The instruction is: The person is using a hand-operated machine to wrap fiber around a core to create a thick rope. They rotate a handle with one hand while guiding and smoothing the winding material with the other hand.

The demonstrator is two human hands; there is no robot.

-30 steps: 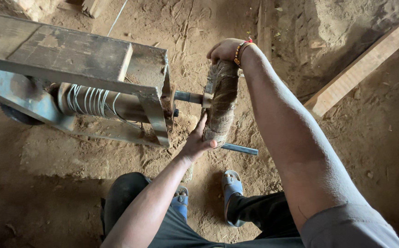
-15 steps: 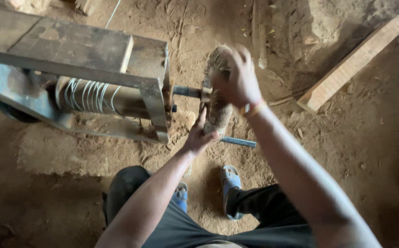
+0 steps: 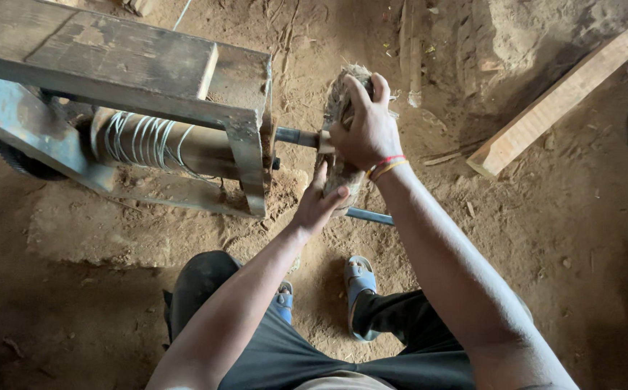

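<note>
A: Change? 
B: Right hand (image 3: 366, 130) slid from top rim onto the face of the shaggy brown fibre wheel (image 3: 343, 137) on the metal shaft (image 3: 298, 137), fingers wrapped over it.
A: Left? 
B: Left hand (image 3: 319, 206) stays, open palm pressed below. Probably turning it; blurry.

Right hand (image 3: 368, 130) clamped over the top of a fibrous wheel (image 3: 343, 170) on a metal axle (image 3: 296, 137), left hand (image 3: 319, 206) pressing its near edge, wooden frame (image 3: 111, 61) left, plank (image 3: 556, 101) far right on dirt floor (image 3: 581, 253)
</note>
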